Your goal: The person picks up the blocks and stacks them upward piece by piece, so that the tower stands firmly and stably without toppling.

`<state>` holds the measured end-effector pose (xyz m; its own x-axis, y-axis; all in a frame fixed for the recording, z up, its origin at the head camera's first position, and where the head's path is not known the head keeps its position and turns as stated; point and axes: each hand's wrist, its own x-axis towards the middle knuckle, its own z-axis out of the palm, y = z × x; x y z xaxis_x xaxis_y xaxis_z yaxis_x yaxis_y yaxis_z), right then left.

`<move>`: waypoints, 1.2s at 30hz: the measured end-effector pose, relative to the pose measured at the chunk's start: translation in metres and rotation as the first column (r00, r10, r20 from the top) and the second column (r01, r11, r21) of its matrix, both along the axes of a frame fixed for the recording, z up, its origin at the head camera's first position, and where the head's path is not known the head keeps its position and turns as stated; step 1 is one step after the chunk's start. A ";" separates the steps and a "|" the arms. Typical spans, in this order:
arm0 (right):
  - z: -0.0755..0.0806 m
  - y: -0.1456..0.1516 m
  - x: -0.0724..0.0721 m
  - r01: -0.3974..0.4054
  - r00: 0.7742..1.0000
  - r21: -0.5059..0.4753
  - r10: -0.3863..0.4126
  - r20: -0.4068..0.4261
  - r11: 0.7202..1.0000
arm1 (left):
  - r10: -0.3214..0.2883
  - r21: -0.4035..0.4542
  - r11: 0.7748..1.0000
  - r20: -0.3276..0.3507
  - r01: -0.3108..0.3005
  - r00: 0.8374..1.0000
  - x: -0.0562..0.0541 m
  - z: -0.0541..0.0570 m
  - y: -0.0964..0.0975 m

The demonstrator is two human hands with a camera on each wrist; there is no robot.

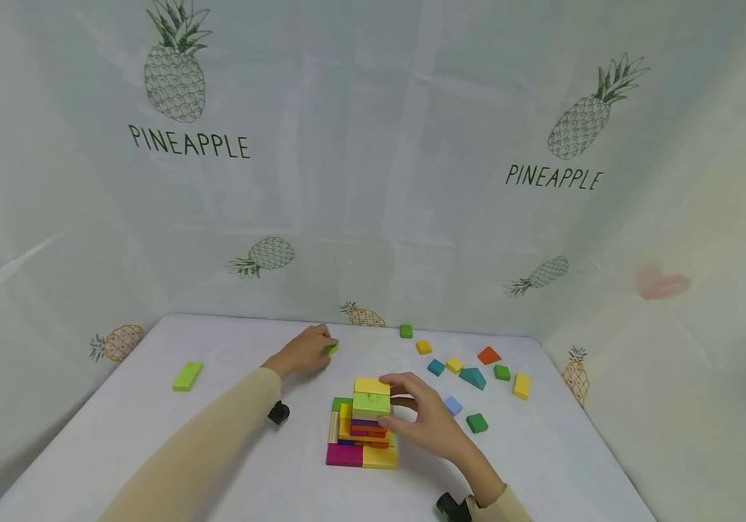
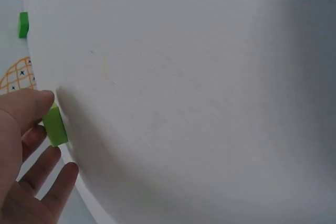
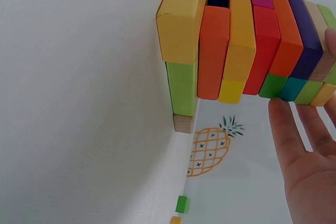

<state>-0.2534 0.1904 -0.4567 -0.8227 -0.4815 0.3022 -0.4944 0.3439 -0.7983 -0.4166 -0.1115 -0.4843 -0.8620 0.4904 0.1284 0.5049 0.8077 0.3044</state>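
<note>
At the back of the table, my left hand pinches a small light green block between thumb and fingers. A stepped tower of coloured wooden blocks stands in front of me, wide at the base and narrow above. My right hand holds the upper right part of the tower, thumb at the front and fingers behind. In the right wrist view, fingertips touch the small end blocks of the upper layers. A yellow block lies on top, over a light green one.
Several loose blocks lie at the right, among them a teal triangle, an orange-red block and a green block. A long light green block lies at the left. A pineapple-print curtain hangs behind the table.
</note>
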 end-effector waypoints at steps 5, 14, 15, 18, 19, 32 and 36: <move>-0.001 0.002 -0.001 0.003 1.000 0.004 -0.003 -0.001 1.000 | -0.015 0.053 0.998 -0.034 0.017 0.999 0.002 -0.002 -0.010; -0.002 0.001 -0.001 -0.005 1.000 0.006 0.005 -0.014 1.000 | 0.012 0.135 0.991 0.008 -0.013 1.000 0.026 0.002 -0.023; -0.002 0.000 -0.001 -0.007 1.000 0.006 0.007 -0.015 1.000 | 0.011 0.158 0.987 0.006 -0.012 1.000 0.029 0.003 -0.023; -0.002 0.001 -0.001 -0.006 1.000 0.009 0.006 -0.018 1.000 | 0.007 0.239 0.971 -0.004 -0.006 1.000 0.043 0.009 -0.021; -0.002 0.001 -0.001 -0.004 1.000 0.012 0.004 -0.019 1.000 | 0.002 0.269 0.963 -0.007 0.000 1.000 0.049 0.013 -0.020; -0.004 0.003 -0.002 -0.008 0.999 0.007 0.008 -0.039 1.000 | -0.151 0.486 0.858 -0.071 0.167 0.986 0.127 0.062 0.006; -0.005 0.003 -0.002 -0.016 1.000 -0.001 0.016 -0.025 1.000 | -0.185 0.497 0.846 -0.064 0.192 0.981 0.140 0.067 0.013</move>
